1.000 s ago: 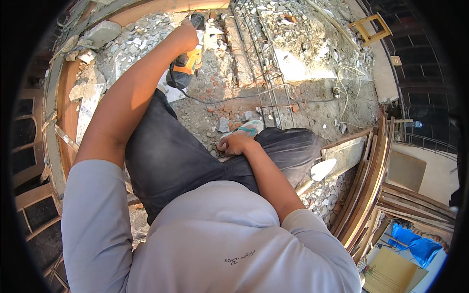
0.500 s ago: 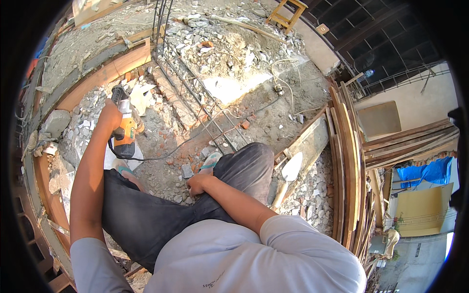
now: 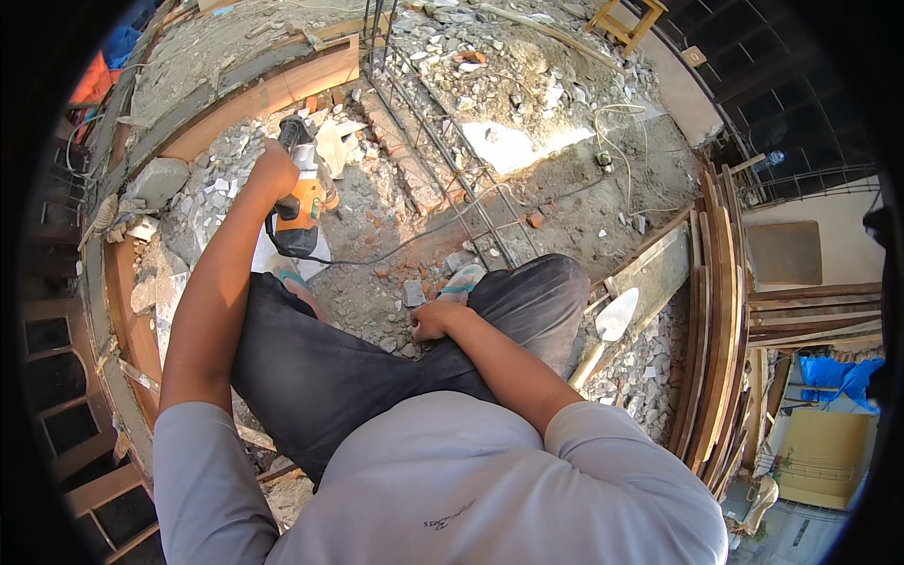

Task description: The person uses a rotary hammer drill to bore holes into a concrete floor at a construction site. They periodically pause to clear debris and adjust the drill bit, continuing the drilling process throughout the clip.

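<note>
My left hand (image 3: pixel 274 170) is closed round the grip of an orange and black rotary hammer drill (image 3: pixel 303 202), which lies over pale slabs and rubble beyond my left foot. Its black cord (image 3: pixel 377 258) trails off to the right across the ground. Loosely curled, my right hand (image 3: pixel 430 321) rests by my bent right leg, close to the sandal (image 3: pixel 463 281) on my right foot. No object shows in it, though its palm is hidden. A pointed trowel (image 3: pixel 617 315) with a wooden handle lies to the right of my right knee.
A steel rebar cage (image 3: pixel 461 179) runs across the rubble ahead. Stacked timber planks (image 3: pixel 716 320) stand on the right, and a wooden formwork board (image 3: pixel 273 99) curves along the left. A small wooden stool (image 3: pixel 626 26) is at the far right. Broken brick and concrete cover the ground.
The whole view has shifted, so the scene sits further right and slightly lower. My left hand still grips the drill, and my right hand stays curled by my leg.
</note>
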Available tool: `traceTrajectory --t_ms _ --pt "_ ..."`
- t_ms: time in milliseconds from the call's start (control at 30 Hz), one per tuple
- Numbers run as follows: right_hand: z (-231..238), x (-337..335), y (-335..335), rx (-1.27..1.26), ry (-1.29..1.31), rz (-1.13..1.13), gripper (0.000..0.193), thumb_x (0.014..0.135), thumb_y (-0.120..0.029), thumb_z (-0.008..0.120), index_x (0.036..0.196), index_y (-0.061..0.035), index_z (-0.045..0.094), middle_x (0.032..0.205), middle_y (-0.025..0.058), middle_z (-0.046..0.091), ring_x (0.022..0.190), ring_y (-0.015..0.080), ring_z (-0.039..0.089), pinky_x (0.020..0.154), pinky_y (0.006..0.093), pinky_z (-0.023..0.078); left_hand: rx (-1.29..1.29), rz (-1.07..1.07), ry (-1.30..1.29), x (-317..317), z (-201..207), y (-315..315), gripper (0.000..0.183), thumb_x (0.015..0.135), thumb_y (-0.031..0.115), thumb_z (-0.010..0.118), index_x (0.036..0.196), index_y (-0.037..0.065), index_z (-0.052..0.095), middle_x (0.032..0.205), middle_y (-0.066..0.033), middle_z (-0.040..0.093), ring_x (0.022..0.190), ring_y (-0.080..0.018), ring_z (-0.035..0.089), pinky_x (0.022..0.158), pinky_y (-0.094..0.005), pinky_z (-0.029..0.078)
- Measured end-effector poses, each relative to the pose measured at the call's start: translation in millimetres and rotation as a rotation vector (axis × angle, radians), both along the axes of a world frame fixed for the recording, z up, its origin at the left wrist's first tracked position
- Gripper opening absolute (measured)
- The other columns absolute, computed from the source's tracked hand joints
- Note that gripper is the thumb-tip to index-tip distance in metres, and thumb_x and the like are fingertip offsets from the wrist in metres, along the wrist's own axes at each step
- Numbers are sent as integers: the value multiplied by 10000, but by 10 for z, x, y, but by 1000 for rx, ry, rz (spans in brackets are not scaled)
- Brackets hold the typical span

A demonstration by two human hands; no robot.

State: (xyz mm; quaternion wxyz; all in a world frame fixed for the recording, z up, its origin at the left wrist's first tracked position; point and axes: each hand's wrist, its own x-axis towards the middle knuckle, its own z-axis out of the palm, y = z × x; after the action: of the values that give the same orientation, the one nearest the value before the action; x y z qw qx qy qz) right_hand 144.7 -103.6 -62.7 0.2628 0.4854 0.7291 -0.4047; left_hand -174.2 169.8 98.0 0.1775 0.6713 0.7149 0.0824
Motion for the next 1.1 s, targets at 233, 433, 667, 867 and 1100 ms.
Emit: traceTrajectory --t_ms 233,433,667,867,1100 --pt "124 -15 23 2 -36 41 631 964 -587 662 1430 -170 751 1366 212 773 1307 427 711 1126 515 523 -7 -28 49 -9 18 9 599 992 111 645 1421 -221 390 1187 -436 739 1152 -519 766 969 -534 620" --pt "165 -33 13 -25 -1 -33 661 972 -630 687 1437 -164 745 1388 203 769 1342 407 697 1158 507 502 8 -21 81 -61 -56 40 535 986 117 660 1379 -187 460 1202 -435 737 1151 -515 770 954 -538 626" --pt "90 -43 15 -34 -7 -12 576 936 -457 742 1419 -144 747 1409 213 753 1332 417 698 1097 505 540 46 19 -15 -87 -112 35 513 986 61 597 1421 -152 428 1209 -450 723 1166 -559 741 1004 -568 598" --pt "73 -54 20 -31 29 -54 586 892 -344 786 1413 -78 759 1377 223 768 1308 409 717 1077 513 566 48 17 -17 -138 -152 34 528 982 65 592 1437 -145 427 1235 -449 717 1188 -556 732 1036 -573 585" --pt "129 -67 17 1 20 -45 558 897 -349 761 1369 -51 777 1360 237 773 1294 420 726 1073 506 571 57 7 -15 -176 -210 69 490 1005 144 670 1380 -83 451 1231 -430 719 1182 -563 721 1044 -590 567"
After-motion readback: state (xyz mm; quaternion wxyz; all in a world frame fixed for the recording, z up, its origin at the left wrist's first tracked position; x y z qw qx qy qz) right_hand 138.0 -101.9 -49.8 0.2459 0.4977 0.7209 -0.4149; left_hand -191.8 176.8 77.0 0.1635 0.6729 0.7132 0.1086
